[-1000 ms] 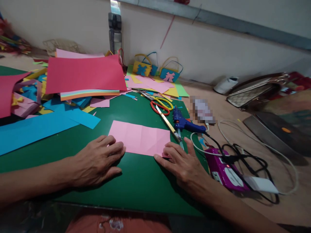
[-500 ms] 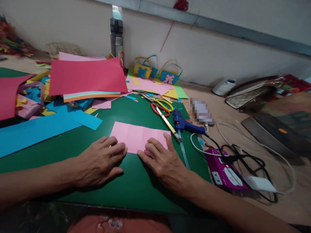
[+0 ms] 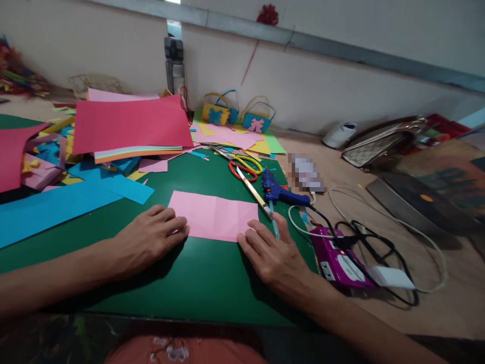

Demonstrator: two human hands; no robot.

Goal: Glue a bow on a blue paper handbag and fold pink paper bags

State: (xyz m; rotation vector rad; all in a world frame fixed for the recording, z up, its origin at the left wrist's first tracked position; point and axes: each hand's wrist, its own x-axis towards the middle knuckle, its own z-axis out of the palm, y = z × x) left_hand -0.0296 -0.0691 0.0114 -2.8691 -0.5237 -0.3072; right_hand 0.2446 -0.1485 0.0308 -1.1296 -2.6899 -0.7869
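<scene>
A pink sheet of paper (image 3: 214, 216) with faint upright creases lies on the green table board in front of me. My left hand (image 3: 155, 235) is at its left edge, fingers bent together and closed on the lower left corner; the thumb is hidden beneath. At the lower right corner my right hand (image 3: 271, 253) grips the paper between bent fingers, with one finger raised beside the glue stick of a blue glue gun (image 3: 282, 192). Just beyond the right hand lie a cutter knife (image 3: 254, 192) and scissors (image 3: 246, 167) with red and yellow handles.
Stacked coloured paper (image 3: 132, 124) and blue strips (image 3: 60, 207) fill the left side. Small paper bags (image 3: 215, 114) with bows stand by the wall. To the right are a purple power box (image 3: 337, 258), tangled cables (image 3: 379, 242) and a handbag (image 3: 379, 141).
Both hands have moved outward from the middle of the pink paper to its lower corners, uncovering more of it. The view has shifted slightly.
</scene>
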